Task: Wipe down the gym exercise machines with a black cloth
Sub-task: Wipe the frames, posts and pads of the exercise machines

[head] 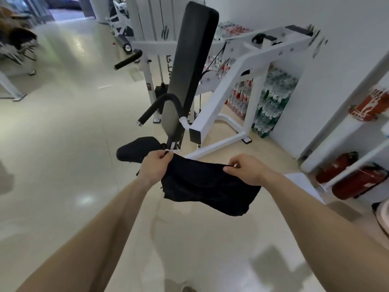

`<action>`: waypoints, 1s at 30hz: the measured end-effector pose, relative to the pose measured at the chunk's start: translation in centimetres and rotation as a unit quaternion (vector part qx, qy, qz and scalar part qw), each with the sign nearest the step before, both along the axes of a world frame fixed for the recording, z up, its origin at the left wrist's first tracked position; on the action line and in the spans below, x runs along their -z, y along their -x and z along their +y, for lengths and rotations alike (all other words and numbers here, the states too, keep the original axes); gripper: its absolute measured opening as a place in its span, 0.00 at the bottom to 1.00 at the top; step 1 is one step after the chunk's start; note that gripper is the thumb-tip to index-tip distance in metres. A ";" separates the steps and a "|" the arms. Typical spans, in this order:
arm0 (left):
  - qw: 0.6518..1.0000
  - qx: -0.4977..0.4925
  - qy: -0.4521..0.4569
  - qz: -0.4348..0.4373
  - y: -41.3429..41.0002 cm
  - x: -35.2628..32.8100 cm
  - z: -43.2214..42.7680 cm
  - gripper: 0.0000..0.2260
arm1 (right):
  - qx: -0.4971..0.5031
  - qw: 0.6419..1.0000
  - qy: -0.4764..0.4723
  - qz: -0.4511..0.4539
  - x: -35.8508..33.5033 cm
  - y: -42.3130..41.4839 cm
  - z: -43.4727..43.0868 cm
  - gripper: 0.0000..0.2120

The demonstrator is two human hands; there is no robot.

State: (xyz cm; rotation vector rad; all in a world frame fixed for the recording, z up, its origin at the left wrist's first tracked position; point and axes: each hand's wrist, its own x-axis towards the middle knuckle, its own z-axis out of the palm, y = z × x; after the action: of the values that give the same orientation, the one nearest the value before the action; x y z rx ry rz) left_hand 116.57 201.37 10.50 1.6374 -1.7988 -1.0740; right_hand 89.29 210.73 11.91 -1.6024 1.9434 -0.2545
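Observation:
A black cloth [207,186] hangs stretched between my two hands, in front of me at mid-frame. My left hand [154,165] pinches its upper left corner, and my right hand [246,171] pinches its upper right edge. Just beyond the cloth stands a white-framed exercise machine [229,81] with a tall black back pad [189,66], a black seat [137,149] and black padded handles [147,111]. The cloth does not touch the machine.
Packs of bottled drinks [271,102] are stacked against the wall behind the machine. Red fire extinguishers [355,182] lie under a white shelf [357,165] at the right. More white machines [126,24] stand farther back. Glossy beige floor [63,123] spreads to the left.

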 end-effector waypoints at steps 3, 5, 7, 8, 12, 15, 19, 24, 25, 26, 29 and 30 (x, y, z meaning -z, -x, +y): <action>1.000 -0.025 0.003 -0.001 -3.7 0.2 1.7 0.19 | -0.034 0.999 -0.011 -0.002 0.5 -4.3 0.5 0.14; 0.999 -0.036 0.013 -0.018 -6.1 0.3 3.1 0.19 | -0.052 0.999 -0.013 -0.008 1.3 -6.6 0.9 0.13; 0.998 -0.053 0.013 -0.029 -8.7 0.7 4.3 0.17 | -0.061 0.998 -0.011 -0.016 2.0 -8.7 1.4 0.13; 0.998 -0.062 0.004 -0.030 -10.0 1.0 4.9 0.16 | -0.064 0.998 -0.009 -0.022 2.3 -9.7 1.8 0.14; 0.996 -0.083 -0.023 -0.033 -14.7 2.0 6.4 0.16 | -0.047 0.998 -0.014 -0.038 3.6 -13.2 3.8 0.12; 0.996 -0.081 -0.023 -0.032 -17.4 2.3 6.8 0.14 | -0.037 0.999 -0.023 -0.028 3.9 -15.7 4.5 0.12; 0.997 -0.057 -0.013 -0.042 -21.3 2.1 5.8 0.12 | -0.001 0.999 -0.006 -0.037 3.3 -20.0 3.2 0.13; 0.999 -0.018 -0.028 -0.017 -28.6 3.2 2.7 0.09 | 0.057 0.998 0.008 -0.027 4.0 -27.9 -0.4 0.14; 0.999 -0.012 -0.031 -0.010 -30.1 3.5 2.1 0.08 | 0.063 0.998 0.006 -0.026 4.2 -29.6 -1.3 0.14; 0.999 -0.007 -0.034 -0.004 -31.6 3.7 1.5 0.07 | 0.067 0.997 0.003 -0.025 4.4 -31.5 -2.2 0.14; 0.997 -0.010 -0.063 0.042 -35.8 4.0 -0.4 0.06 | 0.077 0.997 0.001 -0.032 4.6 -37.3 -5.1 0.16; 0.995 -0.012 -0.075 0.060 -37.0 4.0 -1.1 0.06 | 0.081 0.996 0.001 -0.037 4.6 -39.2 -6.0 0.17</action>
State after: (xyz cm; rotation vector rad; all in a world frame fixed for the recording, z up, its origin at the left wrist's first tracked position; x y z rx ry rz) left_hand 153.57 200.26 6.45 1.6382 -1.6529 -1.2950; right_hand 128.50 204.74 7.31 -1.4171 2.0189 -0.3750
